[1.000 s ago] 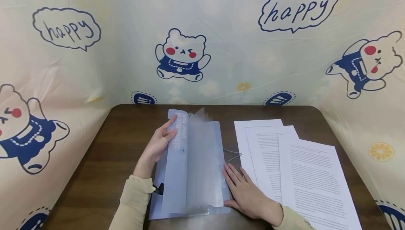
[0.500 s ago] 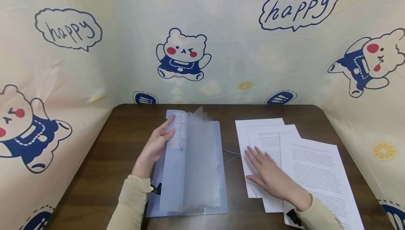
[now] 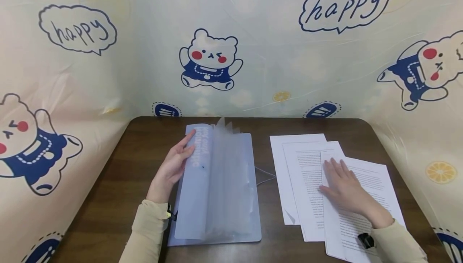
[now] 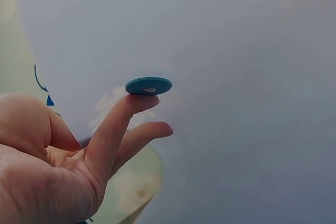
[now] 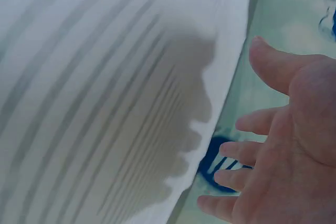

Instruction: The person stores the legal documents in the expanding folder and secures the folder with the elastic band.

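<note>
My left hand [image 3: 171, 170] holds up the front cover of a light blue document folder [image 3: 189, 206], gripping near its upper left edge. Translucent inner sleeves [image 3: 229, 182] fan out to the right of the raised cover. In the left wrist view, a round teal button [image 4: 136, 85] on the cover sits right by a fingertip. My right hand [image 3: 345, 188] hovers flat over the rightmost printed sheet [image 3: 338, 224], fingers extended. The right wrist view shows its fingers straight and a finger-shaped shadow on the printed paper [image 5: 115, 87].
Two more white sheets, one at the far left of the group [image 3: 283, 182] and one in the middle [image 3: 309, 214], overlap under the rightmost one. A thin elastic cord [image 3: 265, 170] loops from the folder's right edge toward them. All lie on a dark wooden table [image 3: 108, 198] before a printed cloth backdrop [image 3: 267, 66].
My right hand has left the folder's right edge and moved right across the papers to the rightmost sheet. My left hand has shifted slightly left with the cover.
</note>
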Motion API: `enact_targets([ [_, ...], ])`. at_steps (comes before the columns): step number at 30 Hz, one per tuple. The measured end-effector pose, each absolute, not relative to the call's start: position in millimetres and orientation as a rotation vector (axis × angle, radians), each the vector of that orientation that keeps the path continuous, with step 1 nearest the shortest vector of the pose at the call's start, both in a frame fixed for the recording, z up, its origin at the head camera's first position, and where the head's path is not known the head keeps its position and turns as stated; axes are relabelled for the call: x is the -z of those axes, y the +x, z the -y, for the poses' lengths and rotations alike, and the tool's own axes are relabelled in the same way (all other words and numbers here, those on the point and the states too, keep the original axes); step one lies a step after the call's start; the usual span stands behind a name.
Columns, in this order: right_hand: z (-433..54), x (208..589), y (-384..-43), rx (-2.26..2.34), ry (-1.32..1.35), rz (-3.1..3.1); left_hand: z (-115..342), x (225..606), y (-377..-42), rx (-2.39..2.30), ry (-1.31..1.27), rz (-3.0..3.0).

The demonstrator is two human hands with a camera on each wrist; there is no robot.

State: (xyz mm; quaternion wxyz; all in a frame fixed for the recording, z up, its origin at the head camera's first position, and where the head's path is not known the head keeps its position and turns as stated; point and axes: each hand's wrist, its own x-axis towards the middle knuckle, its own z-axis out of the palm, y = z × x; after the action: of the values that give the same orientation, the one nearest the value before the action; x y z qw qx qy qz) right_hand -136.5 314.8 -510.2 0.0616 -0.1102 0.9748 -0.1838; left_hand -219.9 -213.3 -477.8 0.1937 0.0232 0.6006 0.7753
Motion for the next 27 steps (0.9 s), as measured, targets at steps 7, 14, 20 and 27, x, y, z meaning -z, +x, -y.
enact_targets([
  [7, -352.9, 513.5, -144.0, 0.554, -0.193, -2.905, 219.5, 475.7, -218.3, -2.236, 0.042, -1.591],
  [14, -383.5, 507.6, -152.7, 0.335, 0.015, -2.942, 225.5, 475.4, -216.6, -2.307, 0.065, -1.446],
  [20, -391.5, 505.9, -154.0, 0.225, 0.217, -2.911, 228.8, 477.0, -215.5, -2.324, 0.075, -1.368],
  [27, -388.8, 507.2, -154.2, 0.208, 0.367, -2.88, 229.5, 478.8, -214.4, -2.326, 0.094, -1.326],
])
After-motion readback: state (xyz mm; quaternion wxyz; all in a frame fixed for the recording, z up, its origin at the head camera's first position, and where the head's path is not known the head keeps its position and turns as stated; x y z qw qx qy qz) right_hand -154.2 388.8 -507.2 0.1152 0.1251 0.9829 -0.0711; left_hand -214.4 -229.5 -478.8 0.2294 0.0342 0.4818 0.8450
